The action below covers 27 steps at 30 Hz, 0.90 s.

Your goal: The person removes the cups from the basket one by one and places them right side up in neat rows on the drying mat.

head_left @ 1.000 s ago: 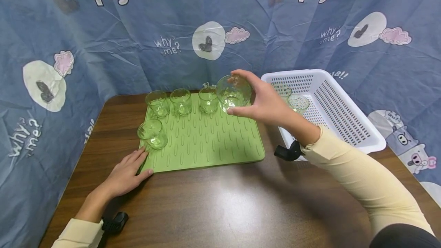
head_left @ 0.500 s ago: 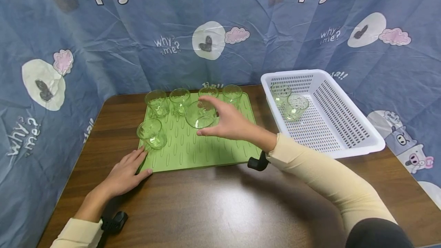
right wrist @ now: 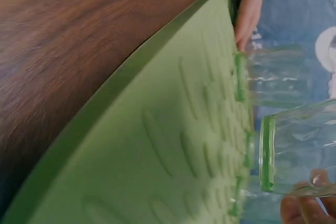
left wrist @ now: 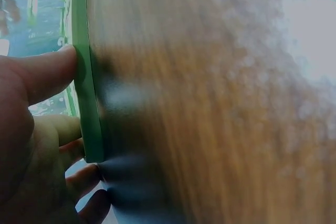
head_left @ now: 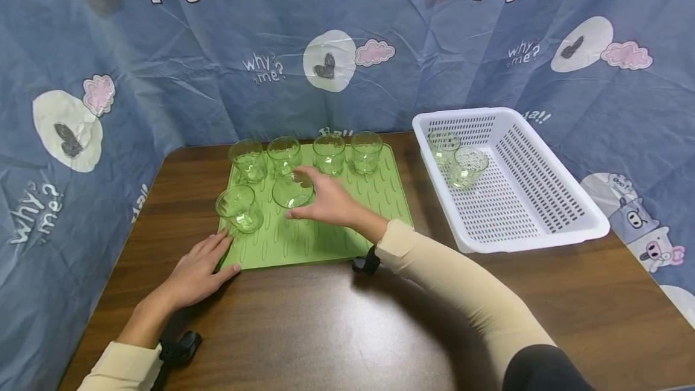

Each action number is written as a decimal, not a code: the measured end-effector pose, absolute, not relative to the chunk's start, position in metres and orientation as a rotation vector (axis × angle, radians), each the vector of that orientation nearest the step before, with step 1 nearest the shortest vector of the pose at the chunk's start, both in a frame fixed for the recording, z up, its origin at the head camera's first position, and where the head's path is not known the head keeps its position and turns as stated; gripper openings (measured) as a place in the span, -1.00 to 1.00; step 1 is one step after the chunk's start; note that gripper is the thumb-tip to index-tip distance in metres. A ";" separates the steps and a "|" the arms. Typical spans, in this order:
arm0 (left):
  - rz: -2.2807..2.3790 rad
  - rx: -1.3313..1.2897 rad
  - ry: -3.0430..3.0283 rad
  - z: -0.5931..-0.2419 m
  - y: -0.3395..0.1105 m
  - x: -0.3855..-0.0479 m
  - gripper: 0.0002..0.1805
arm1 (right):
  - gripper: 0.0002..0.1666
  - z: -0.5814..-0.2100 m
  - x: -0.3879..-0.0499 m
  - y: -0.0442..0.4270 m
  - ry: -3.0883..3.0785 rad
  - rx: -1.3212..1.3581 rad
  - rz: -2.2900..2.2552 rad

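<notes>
My right hand [head_left: 331,199] grips a clear, green-tinted drinking glass [head_left: 289,193] between thumb and fingers, over the green drying mat [head_left: 326,237]. In the right wrist view, a small gap separates the base of this glass [right wrist: 268,153] from the mat. My left hand [head_left: 195,273] rests at the mat's near left corner, fingers fairly straight; its thumb touches the mat's edge [left wrist: 84,77] in the left wrist view. Just beyond that hand stands another glass [head_left: 241,213] at the mat's left side.
Several matching glasses [head_left: 328,155] line the mat's back edge. To the right, a white perforated basket [head_left: 564,240] holds two more glasses [head_left: 467,168]. Brown wooden tabletop [head_left: 304,324] spreads in front, and a blue printed cloth [head_left: 380,95] hangs behind.
My right hand has carried the glass leftward and lower across the mat, uncovering the back-row glass at the right and the glasses in the basket. The left hand has stayed put.
</notes>
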State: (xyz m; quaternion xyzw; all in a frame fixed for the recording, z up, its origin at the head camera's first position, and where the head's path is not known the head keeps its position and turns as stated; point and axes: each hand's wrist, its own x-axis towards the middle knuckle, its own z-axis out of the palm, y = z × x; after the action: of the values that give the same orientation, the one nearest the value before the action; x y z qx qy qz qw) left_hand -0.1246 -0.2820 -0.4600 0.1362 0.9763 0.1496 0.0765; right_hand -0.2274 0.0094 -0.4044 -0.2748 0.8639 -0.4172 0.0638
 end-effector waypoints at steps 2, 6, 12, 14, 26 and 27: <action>0.452 0.413 2.926 -0.460 -0.281 -0.125 -0.19 | 0.18 -0.412 -0.231 0.004 2.580 -0.803 -1.294; 0.463 0.420 2.925 -0.460 -0.280 -0.124 -0.20 | 0.17 -0.425 -0.236 -0.004 2.550 -0.750 -1.332; 0.457 0.403 2.927 -0.459 -0.282 -0.124 -0.19 | 0.16 -0.433 -0.241 -0.011 2.526 -0.726 -1.401; 0.456 0.402 2.929 -0.459 -0.283 -0.124 -0.20 | 0.15 -0.433 -0.241 -0.013 2.519 -0.735 -1.404; 0.465 0.394 2.933 -0.457 -0.282 -0.123 -0.20 | 0.15 -0.435 -0.239 -0.021 2.478 -0.732 -1.368; 0.464 0.393 2.935 -0.457 -0.282 -0.123 -0.21 | 0.15 -0.436 -0.238 -0.022 2.476 -0.734 -1.360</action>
State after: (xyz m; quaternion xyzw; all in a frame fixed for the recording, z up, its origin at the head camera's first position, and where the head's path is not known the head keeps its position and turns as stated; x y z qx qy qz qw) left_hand -0.1227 -0.2819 -0.4568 0.1309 0.9766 0.1544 0.0723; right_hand -0.2384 -0.0218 -0.4359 -0.2499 0.8431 -0.4630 0.1111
